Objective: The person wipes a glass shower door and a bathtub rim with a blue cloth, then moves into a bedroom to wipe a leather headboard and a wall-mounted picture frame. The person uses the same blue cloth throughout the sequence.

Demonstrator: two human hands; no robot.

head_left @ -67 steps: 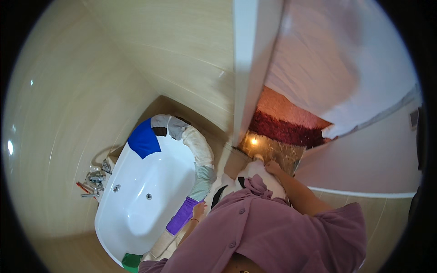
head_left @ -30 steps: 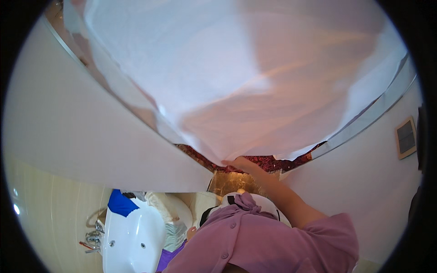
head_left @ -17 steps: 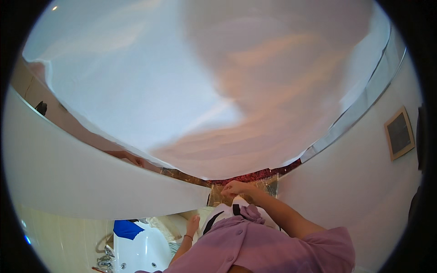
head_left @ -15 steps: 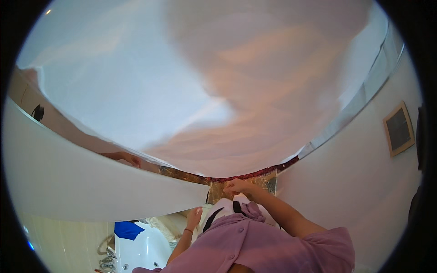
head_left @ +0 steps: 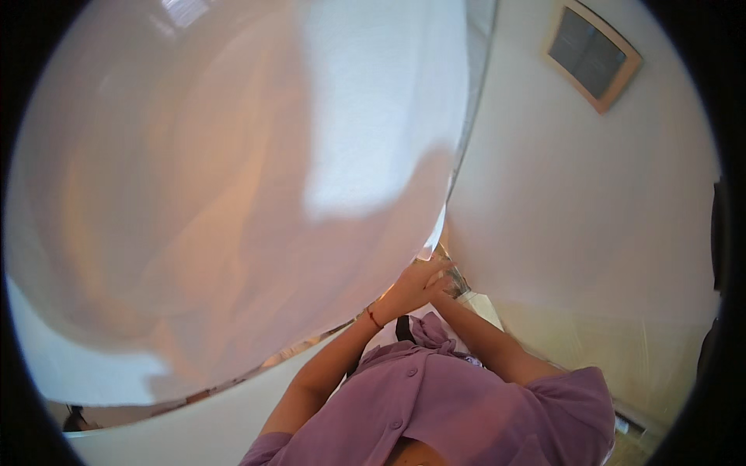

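Note:
A large pale white sheet, with soft folds and shadows, fills most of the upper left, very close to the view. Its lower right edge narrows to a corner beside my hands. There my left hand, a thin red band at its wrist, has its fingers bent and seems to grip the sheet's edge. My right hand meets the left at the same spot, partly overlapped by it. The right fingers are mostly hidden, so what they hold cannot be made out.
On the pale wall to the right hangs a dark panel in a light frame. Light tiles cover the lower right. A white surface runs below the sheet at lower left.
My view has swung to the right, and the bathtub has left it. My left hand has come up from low at the side to meet the right at the sheet's edge.

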